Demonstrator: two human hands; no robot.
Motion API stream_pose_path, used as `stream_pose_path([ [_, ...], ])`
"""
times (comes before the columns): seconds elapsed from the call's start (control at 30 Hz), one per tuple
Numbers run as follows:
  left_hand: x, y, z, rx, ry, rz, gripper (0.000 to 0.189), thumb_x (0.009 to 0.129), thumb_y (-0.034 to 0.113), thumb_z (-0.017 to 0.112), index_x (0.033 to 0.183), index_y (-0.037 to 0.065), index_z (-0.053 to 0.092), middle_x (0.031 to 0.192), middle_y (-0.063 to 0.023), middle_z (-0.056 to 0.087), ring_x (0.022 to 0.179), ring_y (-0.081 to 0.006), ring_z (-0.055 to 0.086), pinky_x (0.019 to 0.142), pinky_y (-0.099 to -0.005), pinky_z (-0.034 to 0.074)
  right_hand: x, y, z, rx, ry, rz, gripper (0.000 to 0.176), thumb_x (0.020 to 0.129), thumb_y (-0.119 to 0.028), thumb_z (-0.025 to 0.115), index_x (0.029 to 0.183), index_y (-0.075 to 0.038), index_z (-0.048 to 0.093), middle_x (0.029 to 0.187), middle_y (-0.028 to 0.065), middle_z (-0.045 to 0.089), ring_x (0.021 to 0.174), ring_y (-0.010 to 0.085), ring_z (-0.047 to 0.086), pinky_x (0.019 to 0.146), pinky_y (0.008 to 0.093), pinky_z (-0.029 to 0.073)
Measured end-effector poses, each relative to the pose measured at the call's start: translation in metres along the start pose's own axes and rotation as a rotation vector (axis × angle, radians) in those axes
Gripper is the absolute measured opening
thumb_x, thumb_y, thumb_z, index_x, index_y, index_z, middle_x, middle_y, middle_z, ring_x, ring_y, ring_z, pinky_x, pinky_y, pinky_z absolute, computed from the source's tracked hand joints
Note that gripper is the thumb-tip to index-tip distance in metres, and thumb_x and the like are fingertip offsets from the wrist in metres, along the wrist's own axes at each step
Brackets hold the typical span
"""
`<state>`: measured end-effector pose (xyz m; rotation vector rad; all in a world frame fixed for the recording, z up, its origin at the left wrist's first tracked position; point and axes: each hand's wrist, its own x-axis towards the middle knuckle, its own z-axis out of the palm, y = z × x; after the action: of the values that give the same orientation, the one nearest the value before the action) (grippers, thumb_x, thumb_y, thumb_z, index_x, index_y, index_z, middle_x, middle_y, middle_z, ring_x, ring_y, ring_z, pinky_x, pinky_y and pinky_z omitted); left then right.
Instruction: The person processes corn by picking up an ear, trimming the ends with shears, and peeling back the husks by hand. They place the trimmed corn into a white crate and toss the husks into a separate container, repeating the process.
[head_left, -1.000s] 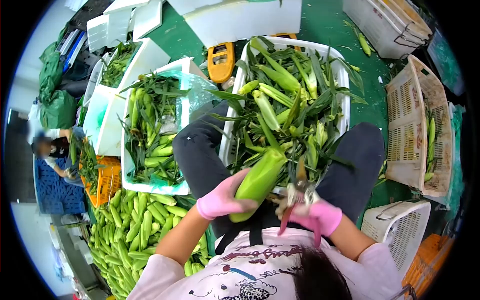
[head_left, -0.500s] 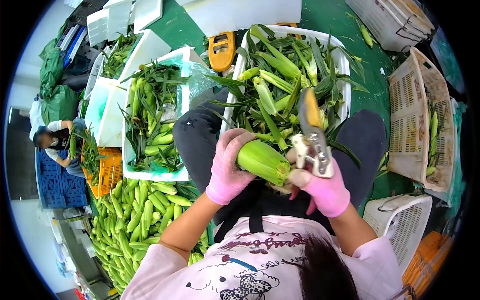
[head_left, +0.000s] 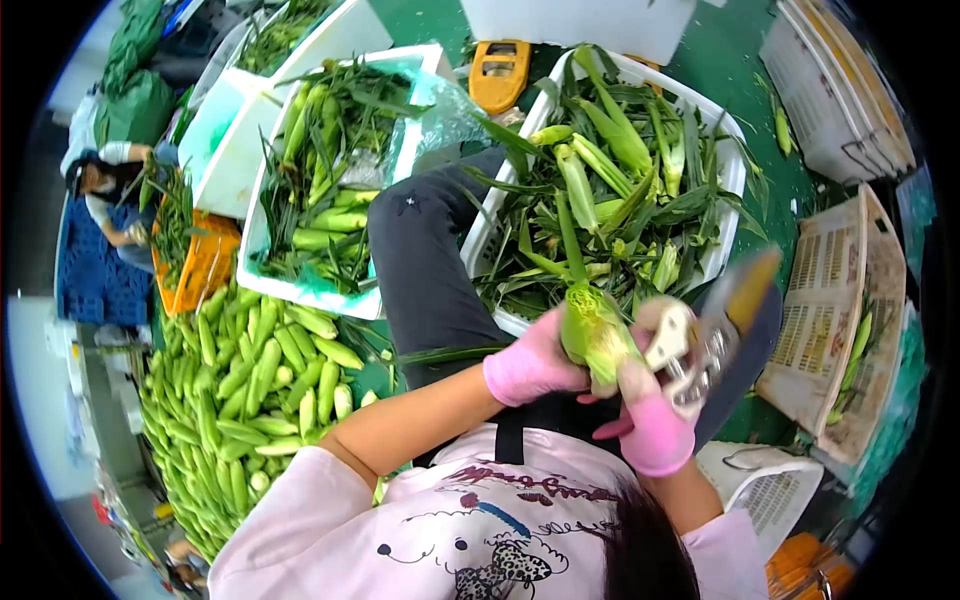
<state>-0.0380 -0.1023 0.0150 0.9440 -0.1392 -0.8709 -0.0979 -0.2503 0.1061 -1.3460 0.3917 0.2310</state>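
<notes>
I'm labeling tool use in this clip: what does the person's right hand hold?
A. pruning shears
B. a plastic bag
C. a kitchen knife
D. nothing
A: the right hand grips pruning shears, next to the corn ear that the left hand holds.

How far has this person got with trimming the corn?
Done: a big pile of trimmed ears lies at the person's left. In hand: the left hand grips a corn ear while the right hand holds pruning shears beside it. Left: the white crate between the knees holds many leafy untrimmed ears.
</notes>
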Motion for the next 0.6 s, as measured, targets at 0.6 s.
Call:
stream_pose_path([
  [0.6, -0.166, 0.065, -0.063, 1.350, 0.931, 0.283, 0.070, 0.066, 0.017, 0.081, 0.131, 0.015, 0.054, 0.108, -0.0129, 0.064, 0.102, -0.0358, 0.063, 0.091, -0.0438, 0.049, 0.063, 0.038, 0.026, 0.182, -0.411, 0.128, 0.053, 0.091, -0.024, 0.059, 0.140, -0.008, 0.046, 0.099, 0.0031, 0.059, 0.089, 0.0187, 0.059, 0.062, 0.0439, 0.057],
])
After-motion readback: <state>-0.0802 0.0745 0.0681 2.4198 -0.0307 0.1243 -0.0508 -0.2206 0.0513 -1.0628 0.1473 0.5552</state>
